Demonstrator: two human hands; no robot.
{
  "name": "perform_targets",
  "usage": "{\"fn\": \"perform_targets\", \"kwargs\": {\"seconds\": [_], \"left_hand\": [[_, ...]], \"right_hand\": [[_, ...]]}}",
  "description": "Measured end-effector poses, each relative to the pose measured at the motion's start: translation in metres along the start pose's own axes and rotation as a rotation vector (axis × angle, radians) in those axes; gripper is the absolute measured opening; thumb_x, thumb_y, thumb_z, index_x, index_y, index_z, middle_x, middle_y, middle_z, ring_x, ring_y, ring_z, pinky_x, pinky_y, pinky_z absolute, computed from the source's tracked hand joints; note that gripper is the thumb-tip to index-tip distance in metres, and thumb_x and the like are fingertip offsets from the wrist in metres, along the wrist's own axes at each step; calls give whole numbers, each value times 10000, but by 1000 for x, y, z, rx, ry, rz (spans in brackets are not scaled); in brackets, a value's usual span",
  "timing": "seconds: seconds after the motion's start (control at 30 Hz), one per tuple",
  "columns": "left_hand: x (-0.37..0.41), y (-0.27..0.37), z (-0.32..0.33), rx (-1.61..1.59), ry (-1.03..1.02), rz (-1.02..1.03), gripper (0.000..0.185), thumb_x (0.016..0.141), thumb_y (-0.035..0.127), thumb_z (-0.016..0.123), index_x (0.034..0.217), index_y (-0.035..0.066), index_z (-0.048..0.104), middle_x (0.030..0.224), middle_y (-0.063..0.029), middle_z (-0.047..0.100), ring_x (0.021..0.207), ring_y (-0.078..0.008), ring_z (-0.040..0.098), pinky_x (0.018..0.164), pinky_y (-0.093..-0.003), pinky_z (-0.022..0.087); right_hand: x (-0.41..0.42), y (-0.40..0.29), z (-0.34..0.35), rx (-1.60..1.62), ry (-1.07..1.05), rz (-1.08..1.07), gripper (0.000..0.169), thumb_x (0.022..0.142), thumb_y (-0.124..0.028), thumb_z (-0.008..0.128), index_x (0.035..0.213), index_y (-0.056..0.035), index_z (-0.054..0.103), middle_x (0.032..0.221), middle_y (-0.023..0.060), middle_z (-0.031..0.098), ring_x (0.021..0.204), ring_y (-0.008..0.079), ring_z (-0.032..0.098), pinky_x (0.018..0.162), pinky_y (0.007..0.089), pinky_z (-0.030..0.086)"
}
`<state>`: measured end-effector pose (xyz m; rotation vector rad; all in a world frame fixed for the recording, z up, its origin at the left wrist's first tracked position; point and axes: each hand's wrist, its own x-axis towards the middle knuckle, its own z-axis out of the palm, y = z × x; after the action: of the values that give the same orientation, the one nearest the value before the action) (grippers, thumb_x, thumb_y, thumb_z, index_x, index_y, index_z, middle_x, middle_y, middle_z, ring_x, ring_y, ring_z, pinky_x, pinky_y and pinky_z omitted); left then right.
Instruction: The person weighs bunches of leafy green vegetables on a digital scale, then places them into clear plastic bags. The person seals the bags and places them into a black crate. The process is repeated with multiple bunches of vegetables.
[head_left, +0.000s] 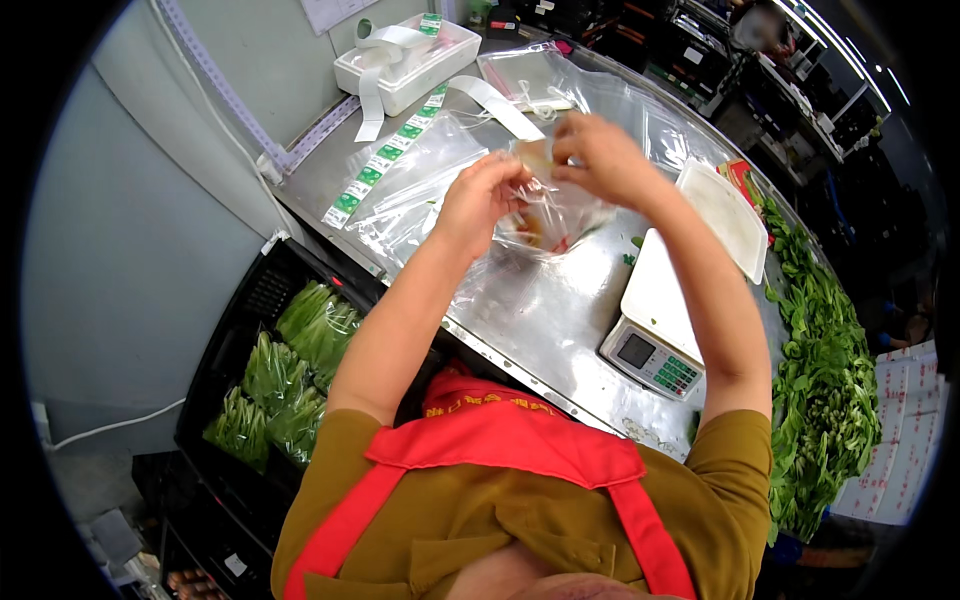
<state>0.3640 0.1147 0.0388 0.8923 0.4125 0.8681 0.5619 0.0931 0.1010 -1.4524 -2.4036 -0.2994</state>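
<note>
My left hand (484, 199) pinches the gathered top of a clear plastic bag (559, 229) above the metal table. Blurred things, some reddish and brown, show inside the bag. My right hand (600, 157) is raised at the bag's far right side with bent fingers; it is blurred, and whether it holds anything is unclear. A brownish patch, perhaps tape, shows between the hands. Flat clear plastic bags (420, 176) lie left of my left hand. A strip of green and white labels (379, 166) lies across them. A blank white label strip (499, 105) curls behind my hands.
A digital scale (652, 352) stands at right, a white tray (724, 217) behind it. Leafy greens (821, 360) are heaped beyond. A foam box (412, 67) stands at back left. A black crate (247, 315) of bagged greens is below left. A person (757, 30) is far off.
</note>
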Motion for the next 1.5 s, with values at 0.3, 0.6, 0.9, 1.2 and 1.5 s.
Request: {"fn": "perform_targets", "kwargs": {"seconds": [0.3,0.6,0.9,1.2,1.5], "left_hand": [[20,29,-11,21,-7,-80,141,895,158,515,879,32,576,874,-121,657,845,-240,655,817,-427,523],[-6,59,-38,-74,33,116,158,897,185,508,860,47,578,873,-91,651,835,-214,635,825,-391,480],[-28,145,-71,50,36,398,200,925,185,469,853,35,580,815,-90,639,851,-232,624,815,-383,488],[-72,188,-123,114,253,548,191,918,179,475,840,46,588,813,-79,647,830,-234,622,829,-402,480],[-78,190,-104,52,137,574,192,913,171,473,840,34,586,822,-95,644,827,-237,617,821,-400,481]], "right_hand": [[45,-19,-74,276,46,66,110,840,-114,601,892,-18,604,792,118,601,705,205,563,684,303,456],[7,98,-155,-130,911,405,253,884,-262,630,1063,-96,698,879,34,700,739,83,619,682,223,490],[-38,56,-74,99,1502,373,193,861,-44,653,1019,66,646,973,135,678,789,145,644,750,271,530],[-124,46,60,397,1049,835,206,885,-6,522,1045,42,643,995,113,671,856,149,629,801,292,497],[-51,13,89,265,279,267,269,833,-118,604,1087,-45,660,1009,120,666,873,240,628,769,318,488]]}}
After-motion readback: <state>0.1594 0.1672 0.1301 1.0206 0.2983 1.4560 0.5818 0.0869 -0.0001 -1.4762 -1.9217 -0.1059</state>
